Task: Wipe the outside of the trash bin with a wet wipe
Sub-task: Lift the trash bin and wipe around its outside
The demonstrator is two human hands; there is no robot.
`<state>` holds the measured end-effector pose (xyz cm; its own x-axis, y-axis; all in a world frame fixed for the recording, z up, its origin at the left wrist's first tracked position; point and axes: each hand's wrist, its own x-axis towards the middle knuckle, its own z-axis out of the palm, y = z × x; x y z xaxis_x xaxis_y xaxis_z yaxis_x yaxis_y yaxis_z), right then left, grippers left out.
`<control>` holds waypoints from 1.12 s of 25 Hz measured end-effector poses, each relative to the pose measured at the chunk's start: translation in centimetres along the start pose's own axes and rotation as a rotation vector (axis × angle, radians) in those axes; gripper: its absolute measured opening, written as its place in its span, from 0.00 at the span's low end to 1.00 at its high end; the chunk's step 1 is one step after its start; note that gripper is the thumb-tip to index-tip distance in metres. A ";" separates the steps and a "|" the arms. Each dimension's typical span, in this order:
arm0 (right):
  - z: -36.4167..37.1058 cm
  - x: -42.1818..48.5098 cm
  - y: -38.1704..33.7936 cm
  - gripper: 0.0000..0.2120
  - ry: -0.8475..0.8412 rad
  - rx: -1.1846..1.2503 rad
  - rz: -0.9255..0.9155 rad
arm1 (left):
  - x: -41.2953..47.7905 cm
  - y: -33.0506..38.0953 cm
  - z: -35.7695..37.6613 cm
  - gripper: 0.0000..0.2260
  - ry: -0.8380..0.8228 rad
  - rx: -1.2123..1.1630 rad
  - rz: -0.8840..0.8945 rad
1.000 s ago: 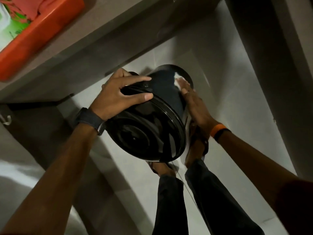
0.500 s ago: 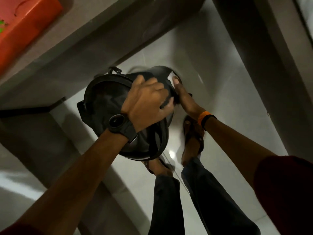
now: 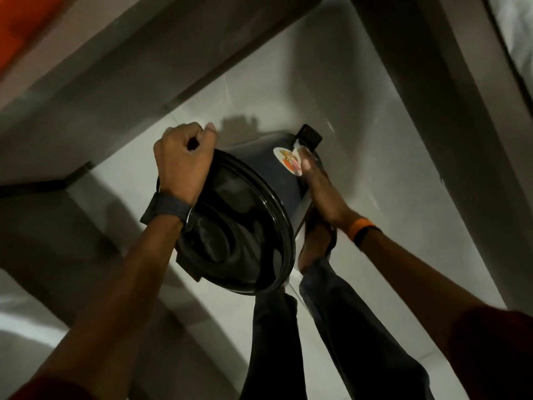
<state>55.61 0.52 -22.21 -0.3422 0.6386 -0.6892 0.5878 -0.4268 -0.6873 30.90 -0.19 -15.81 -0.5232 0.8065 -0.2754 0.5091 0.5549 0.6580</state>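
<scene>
Head view: black trash bin [image 3: 284, 180] held tilted above the floor, centre frame.
Left hand [image 3: 184, 166] fists closed around its rim; right hand [image 3: 323, 192] presses a wet wipe [image 3: 298, 153] flat against the bin's side, right of centre.

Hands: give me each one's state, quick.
Left hand: closed in a fist on the trash bin rim.
Right hand: fingers flat, pressing the wet wipe to the bin's side.

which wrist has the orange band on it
The right wrist, beside the right hand pressing the wet wipe. The left wrist wears a dark watch.
</scene>
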 end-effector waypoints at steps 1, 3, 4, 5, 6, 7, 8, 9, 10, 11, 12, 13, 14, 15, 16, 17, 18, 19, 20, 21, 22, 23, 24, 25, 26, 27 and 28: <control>-0.8 1.8 -0.1 0.30 0.014 0.090 0.121 | -0.4 0.2 0.1 0.15 0.012 0.083 0.162; -1.8 4.3 -0.6 0.34 -0.068 0.092 0.235 | -2.1 1.3 1.2 0.11 -0.114 0.263 0.647; -2.0 4.7 -0.9 0.36 -0.122 0.063 0.249 | -3.0 2.0 2.2 0.11 -0.219 0.331 0.855; -2.0 4.8 -1.2 0.37 -0.152 0.071 0.248 | -3.7 2.9 3.1 0.11 -0.309 0.398 0.954; -2.0 4.2 -1.5 0.38 -0.161 0.138 0.234 | -4.1 3.8 3.8 0.10 -0.356 0.451 0.948; -2.0 3.0 -1.9 0.36 -0.151 0.233 0.192 | -4.0 4.5 4.2 0.10 -0.357 0.470 0.867; -1.7 1.3 -2.1 0.32 -0.117 0.303 0.131 | -3.7 4.8 4.2 0.10 -0.329 0.454 0.749; -1.2 -0.7 -2.0 0.27 -0.087 0.349 0.075 | -3.2 4.8 3.9 0.11 -0.297 0.417 0.626; -0.5 -2.7 -1.8 0.24 -0.087 0.374 0.023 | -2.5 4.4 3.3 0.12 -0.269 0.370 0.520; 0.2 -4.6 -1.5 0.20 -0.093 0.388 -0.025 | -1.9 3.9 2.8 0.13 -0.248 0.324 0.437; 0.8 -5.9 -0.9 0.15 -0.104 0.376 -0.062 | -1.4 3.5 2.3 0.15 -0.234 0.286 0.370; 1.0 -6.3 -0.4 0.13 -0.096 0.336 -0.093 | -1.0 3.1 2.0 0.17 -0.222 0.249 0.312; 0.6 -5.7 0.3 0.15 -0.067 0.311 -0.100 | -0.8 2.9 1.8 0.19 -0.213 0.211 0.266; 0.0 -4.5 1.1 0.19 -0.023 0.302 -0.067 | -0.6 2.8 1.7 0.20 -0.205 0.176 0.228; -0.9 -2.9 1.4 0.23 0.025 0.282 0.023 | -0.3 2.7 1.7 0.21 -0.198 0.147 0.193; -1.8 -1.4 1.7 0.26 0.055 0.269 0.132 | 0.0 2.6 1.7 0.22 -0.193 0.122 0.160; -2.3 -0.3 1.9 0.27 0.069 0.267 0.222 | 0.4 2.5 1.7 0.21 -0.191 0.086 0.129; -2.4 0.1 1.7 0.27 0.066 0.270 0.250 | 1.0 2.3 1.7 0.21 -0.189 0.039 0.095; -1.9 -0.2 0.9 0.28 0.049 0.275 0.185 | 1.6 2.2 1.7 0.21 -0.177 -0.004 0.055; -0.9 -1.0 -0.2 0.28 0.009 0.259 0.033 | 2.2 1.9 1.6 0.21 -0.158 -0.029 0.016; 0.3 -2.3 -1.4 0.28 -0.052 0.197 -0.160 | 2.8 1.7 1.6 0.22 -0.140 -0.039 -0.018; 1.5 -3.4 -2.5 0.27 -0.105 0.117 -0.344 | 3.3 1.5 1.7 0.22 -0.125 -0.042 -0.043; 2.4 -3.9 -3.0 0.26 -0.152 0.041 -0.468 | 3.8 1.2 1.7 0.22 -0.107 -0.049 -0.065; 2.6 -3.4 -3.3 0.26 -0.161 -0.022 -0.519 | 4.2 0.8 1.5 0.22 -0.074 -0.061 -0.088; 2.1 -2.2 -3.4 0.26 -0.130 -0.062 -0.485 | 4.3 0.7 1.0 0.22 -0.024 -0.083 -0.104; 1.5 -0.7 -3.4 0.27 -0.078 -0.086 -0.378 | 4.2 0.5 0.3 0.20 0.037 -0.099 -0.076; 0.7 0.7 -3.4 0.26 -0.030 -0.082 -0.230 | 3.8 0.5 -0.4 0.19 0.117 -0.086 0.037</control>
<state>52.85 1.96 -20.57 -0.4946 0.6932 -0.5242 0.5490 -0.2183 -0.8068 28.89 3.08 -16.24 -0.5840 0.7938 -0.1698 0.4715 0.5019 0.7251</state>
